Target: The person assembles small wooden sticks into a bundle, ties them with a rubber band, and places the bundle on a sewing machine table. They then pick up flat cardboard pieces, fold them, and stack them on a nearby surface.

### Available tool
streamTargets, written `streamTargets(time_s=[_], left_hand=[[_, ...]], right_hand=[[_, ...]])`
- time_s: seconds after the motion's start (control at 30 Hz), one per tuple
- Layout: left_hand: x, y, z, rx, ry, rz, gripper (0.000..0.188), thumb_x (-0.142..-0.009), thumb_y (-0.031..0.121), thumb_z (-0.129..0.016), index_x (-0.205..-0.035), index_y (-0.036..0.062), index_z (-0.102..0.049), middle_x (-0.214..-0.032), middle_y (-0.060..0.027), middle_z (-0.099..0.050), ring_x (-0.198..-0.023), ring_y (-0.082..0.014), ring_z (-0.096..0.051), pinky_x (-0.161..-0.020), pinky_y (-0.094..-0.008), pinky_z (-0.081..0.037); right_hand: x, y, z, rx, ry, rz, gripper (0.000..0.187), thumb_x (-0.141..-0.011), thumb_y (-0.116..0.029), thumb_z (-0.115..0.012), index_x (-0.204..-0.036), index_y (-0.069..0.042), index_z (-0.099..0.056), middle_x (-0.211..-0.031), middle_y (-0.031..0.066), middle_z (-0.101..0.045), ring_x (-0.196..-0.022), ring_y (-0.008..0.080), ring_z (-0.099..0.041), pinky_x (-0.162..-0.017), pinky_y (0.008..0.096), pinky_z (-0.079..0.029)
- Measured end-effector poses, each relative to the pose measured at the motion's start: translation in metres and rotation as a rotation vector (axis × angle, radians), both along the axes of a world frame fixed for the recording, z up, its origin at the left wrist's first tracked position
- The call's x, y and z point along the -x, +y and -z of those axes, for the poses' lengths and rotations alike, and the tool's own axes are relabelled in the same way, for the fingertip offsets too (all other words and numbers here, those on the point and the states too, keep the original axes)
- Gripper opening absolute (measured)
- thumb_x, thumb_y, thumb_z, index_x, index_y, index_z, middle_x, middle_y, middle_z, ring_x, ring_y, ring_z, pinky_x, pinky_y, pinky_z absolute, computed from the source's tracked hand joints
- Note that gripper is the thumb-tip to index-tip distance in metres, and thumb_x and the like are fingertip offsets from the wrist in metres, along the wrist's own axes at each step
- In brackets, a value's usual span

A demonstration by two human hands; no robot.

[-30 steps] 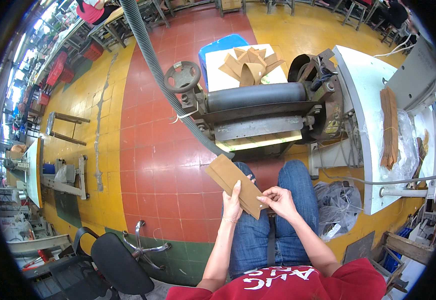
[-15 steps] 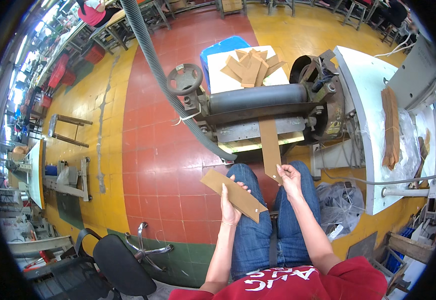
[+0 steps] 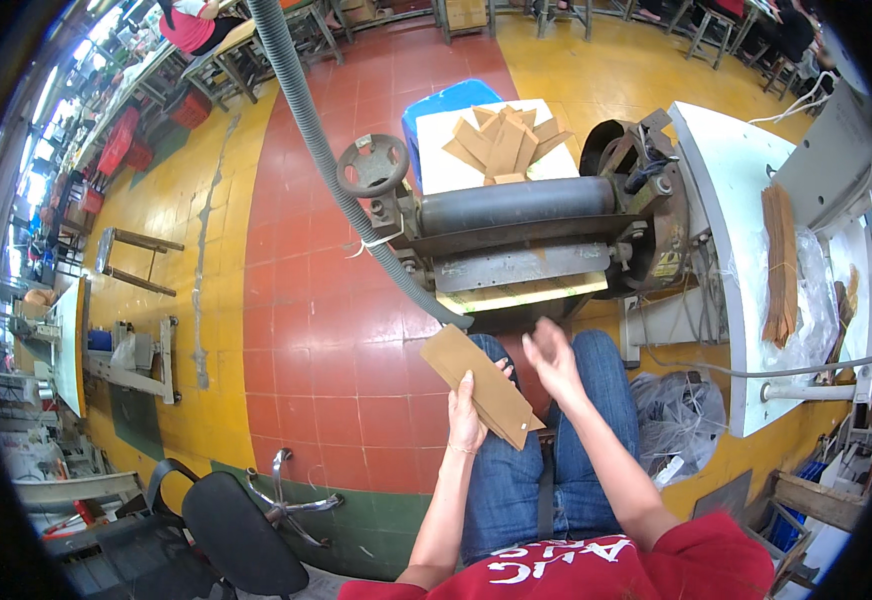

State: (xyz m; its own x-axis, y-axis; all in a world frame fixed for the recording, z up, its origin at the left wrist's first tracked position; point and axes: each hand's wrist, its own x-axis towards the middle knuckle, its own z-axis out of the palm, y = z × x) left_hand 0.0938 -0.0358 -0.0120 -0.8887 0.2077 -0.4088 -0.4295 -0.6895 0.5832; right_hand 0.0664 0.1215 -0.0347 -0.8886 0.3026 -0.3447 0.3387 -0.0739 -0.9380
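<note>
The left forearm (image 3: 434, 520) is angled forward from the lower edge, and the left hand (image 3: 467, 427) is closed in a grip, its thumb (image 3: 466, 386) laid on top and its fingertips (image 3: 505, 370) curled round the far side. The right forearm (image 3: 618, 463) is slanted inward; the right hand (image 3: 556, 372) is held free, farther forward, its fingers (image 3: 550, 338) raised and blurred.

Brown strip gone from metal plate (image 3: 521, 267); right fingers (image 3: 548, 335) blurred, seemingly empty now.
</note>
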Motion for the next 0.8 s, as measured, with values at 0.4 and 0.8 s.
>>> streamTargets(time_s=[0.4, 0.8], left_hand=[[0.001, 0.007, -0.005, 0.091, 0.027, -0.156, 0.043, -0.098, 0.025, -0.05, -0.134, 0.0021, -0.04, -0.11, -0.0111, -0.057, -0.096, -0.0187, -0.06, -0.086, -0.0367, -0.054], [-0.006, -0.005, 0.002, 0.102, 0.007, -0.099, 0.049, -0.1, 0.037, -0.041, -0.137, 0.0043, -0.037, -0.106, -0.0113, -0.055, -0.097, -0.0207, -0.058, -0.088, -0.0413, -0.053]], right_hand=[[-0.037, 0.02, -0.044, -0.395, 0.193, -0.17, 0.018, -0.084, -0.015, -0.07, -0.094, 0.0, -0.069, -0.081, 0.0062, -0.069, -0.07, 0.009, -0.061, -0.063, 0.0265, -0.05], [-0.016, 0.039, -0.01, 0.486, -0.197, 0.131, 0.02, -0.093, -0.019, -0.061, -0.105, -0.003, -0.062, -0.089, 0.0008, -0.066, -0.071, 0.0043, -0.059, -0.057, 0.0199, -0.046]])
